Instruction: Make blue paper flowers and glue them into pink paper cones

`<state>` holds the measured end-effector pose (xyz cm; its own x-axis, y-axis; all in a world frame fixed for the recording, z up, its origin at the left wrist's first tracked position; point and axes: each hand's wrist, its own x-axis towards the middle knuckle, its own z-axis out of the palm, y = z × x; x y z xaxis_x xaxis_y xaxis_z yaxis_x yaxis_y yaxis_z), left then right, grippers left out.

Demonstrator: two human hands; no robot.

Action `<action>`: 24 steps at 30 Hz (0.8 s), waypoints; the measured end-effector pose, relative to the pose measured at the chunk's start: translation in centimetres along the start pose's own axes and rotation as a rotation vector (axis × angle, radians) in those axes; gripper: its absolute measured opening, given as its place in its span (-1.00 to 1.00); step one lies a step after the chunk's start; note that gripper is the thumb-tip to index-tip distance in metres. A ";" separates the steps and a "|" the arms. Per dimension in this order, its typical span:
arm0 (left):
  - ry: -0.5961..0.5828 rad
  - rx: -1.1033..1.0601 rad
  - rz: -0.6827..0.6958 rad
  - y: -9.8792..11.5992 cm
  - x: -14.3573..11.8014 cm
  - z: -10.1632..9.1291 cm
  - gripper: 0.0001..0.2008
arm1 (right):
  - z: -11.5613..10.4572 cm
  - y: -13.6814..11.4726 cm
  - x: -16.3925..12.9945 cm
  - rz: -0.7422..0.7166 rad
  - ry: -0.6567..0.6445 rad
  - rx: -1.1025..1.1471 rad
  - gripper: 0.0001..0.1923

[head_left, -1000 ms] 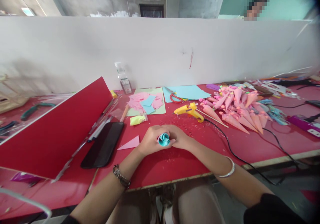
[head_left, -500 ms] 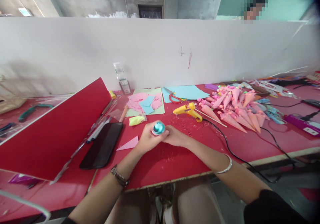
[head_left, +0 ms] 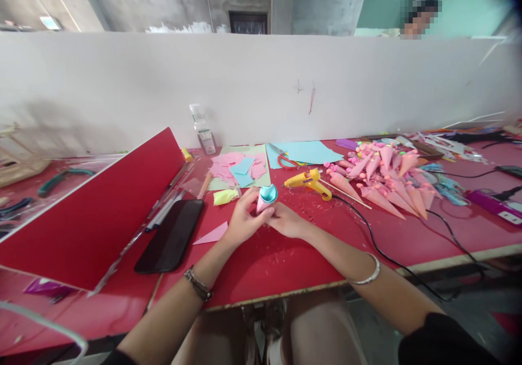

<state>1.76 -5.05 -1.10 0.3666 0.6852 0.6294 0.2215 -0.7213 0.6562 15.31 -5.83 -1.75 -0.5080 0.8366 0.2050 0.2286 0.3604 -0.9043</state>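
Observation:
A small paper cone [head_left: 268, 195], pink outside and shiny turquoise inside, is held between my hands above the front of the red table. Its open mouth points up and slightly toward me. My left hand [head_left: 248, 219] is closed round its side, thumb across the front. From the other side my right hand [head_left: 289, 221] closes on the lower part, with its fingertips partly hidden behind the left thumb. The cone's tip is out of sight in the hands. Beside my left wrist lies a flat pink paper triangle [head_left: 211, 234].
A yellow glue gun [head_left: 305, 179] with a black cord lies beyond my right hand, near a heap of pink cones [head_left: 387, 174]. Red-handled scissors [head_left: 287, 161] rest on blue paper [head_left: 316, 152]. To the left are a black phone [head_left: 170, 237] and an upright red board [head_left: 101, 212].
The cone has tilted and risen slightly in my hands, so more of its pink outside shows below the turquoise mouth. My view has shifted a little; the things on the table stay put.

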 end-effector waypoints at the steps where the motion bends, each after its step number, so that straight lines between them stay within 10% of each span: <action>1: -0.002 0.002 0.012 0.0 0.1 -0.1 -0.85 | 0.0 0.0 0.0 0.001 -0.007 0.001 -0.85; 24: 0.150 -0.144 -0.317 -0.5 0.0 -0.3 -0.77 | 0.2 0.2 -0.2 -0.056 0.069 -0.038 -0.73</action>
<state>1.43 -4.62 -1.31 0.1613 0.8869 0.4329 0.1698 -0.4571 0.8731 15.31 -6.05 -2.02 -0.4629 0.8407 0.2809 0.2340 0.4216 -0.8761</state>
